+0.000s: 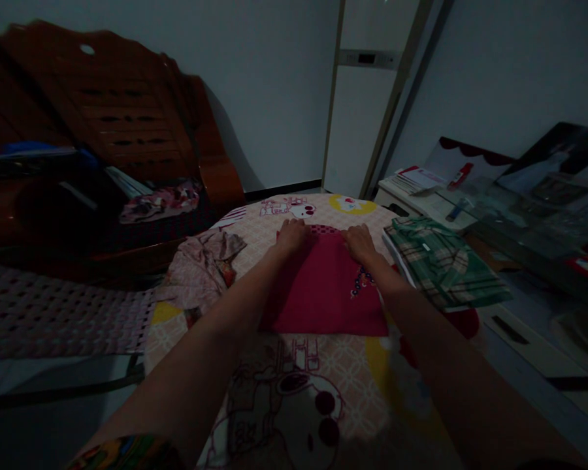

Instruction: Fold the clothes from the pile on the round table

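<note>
A dark pink cloth point(323, 287) with a small beaded or printed pattern near its right edge lies flat on the round table, which has a patterned cover point(357, 372). At the cloth's far left corner is my left hand point(293, 236), its fingers curled onto the fabric edge. My right hand point(359, 244) is at the far right corner, fingers bent and pressed together on the edge. Between the hands a dotted pink strip point(324, 230) shows along the far edge. The fingertips of both hands are partly hidden.
A crumpled light patterned cloth point(200, 264) lies on the table's left. Green plaid folded fabric point(443, 264) is at the right. Beyond stand a wooden bench point(127, 124), a woven chair point(68, 313), a glass-topped cabinet point(509, 212) and a tall white unit point(360, 124).
</note>
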Demonstrator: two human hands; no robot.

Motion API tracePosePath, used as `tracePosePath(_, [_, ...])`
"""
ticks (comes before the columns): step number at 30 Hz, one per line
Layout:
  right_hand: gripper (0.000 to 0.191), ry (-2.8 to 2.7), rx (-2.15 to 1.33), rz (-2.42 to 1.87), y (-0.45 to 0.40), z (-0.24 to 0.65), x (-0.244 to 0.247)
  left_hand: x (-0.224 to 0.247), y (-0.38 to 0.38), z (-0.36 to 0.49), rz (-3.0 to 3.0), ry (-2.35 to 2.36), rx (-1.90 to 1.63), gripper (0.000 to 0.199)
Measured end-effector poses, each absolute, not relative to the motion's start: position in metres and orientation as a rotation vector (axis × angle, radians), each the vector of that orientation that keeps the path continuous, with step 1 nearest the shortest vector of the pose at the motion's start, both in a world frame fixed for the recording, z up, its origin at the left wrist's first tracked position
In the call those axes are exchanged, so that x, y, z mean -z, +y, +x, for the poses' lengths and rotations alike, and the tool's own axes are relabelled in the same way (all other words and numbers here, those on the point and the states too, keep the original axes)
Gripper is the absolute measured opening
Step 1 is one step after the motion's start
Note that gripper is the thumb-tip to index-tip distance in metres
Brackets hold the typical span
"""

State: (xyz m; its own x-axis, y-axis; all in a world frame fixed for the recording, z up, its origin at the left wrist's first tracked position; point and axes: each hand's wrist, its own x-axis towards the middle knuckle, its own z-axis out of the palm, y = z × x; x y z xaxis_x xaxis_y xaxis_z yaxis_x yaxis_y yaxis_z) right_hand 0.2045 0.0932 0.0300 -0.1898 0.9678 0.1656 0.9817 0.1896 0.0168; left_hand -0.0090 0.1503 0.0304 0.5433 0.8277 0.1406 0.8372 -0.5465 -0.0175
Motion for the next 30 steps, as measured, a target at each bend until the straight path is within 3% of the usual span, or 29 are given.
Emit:
tracePosePath(4, [0.032, -2.238, 0.103, -1.807, 0.068, 0.194, 0.000, 0.004, 0.114, -0.003, -2.919, -1.250, 0.407, 0.035])
tracePosePath(6, [0.038, -2.211, 0.037, -1.794, 0.056, 0.193, 0.015, 0.020, 0.101, -0.006, -2.977, -1.243, 0.478, 0.045])
tracePosePath(9, [0.048, -2.192, -0.015, -1.833, 0.047, 0.199, 0.034, 0.035, 0.098, -0.013, -3.022, -1.273, 0.424, 0.057])
tracePosePath(15, [0.045, -2.055, 0.058, -1.933, 0.060, 0.229, 0.052, 0.033, 0.124, -0.030, -2.910, -1.424, 0.385, 0.056])
tracePosePath(22, [0.045, -1.902, 0.000, -1.993, 0.098, 0.249, 0.041, 0.025, 0.166, -0.051, -2.594, -1.908, 0.490, 0.043])
tracePosePath(27, [0.061, -1.859, -0.161, -2.127, 0.129, 0.257, 0.019, 0.010, 0.198, -0.064, -2.687, -1.933, 0.308, 0.046])
tracePosePath(30, [0.056, -1.884, -0.226, -2.190, 0.143, 0.261, 0.006, 0.005, 0.211, -0.071, -2.769, -1.952, 0.301, 0.039])
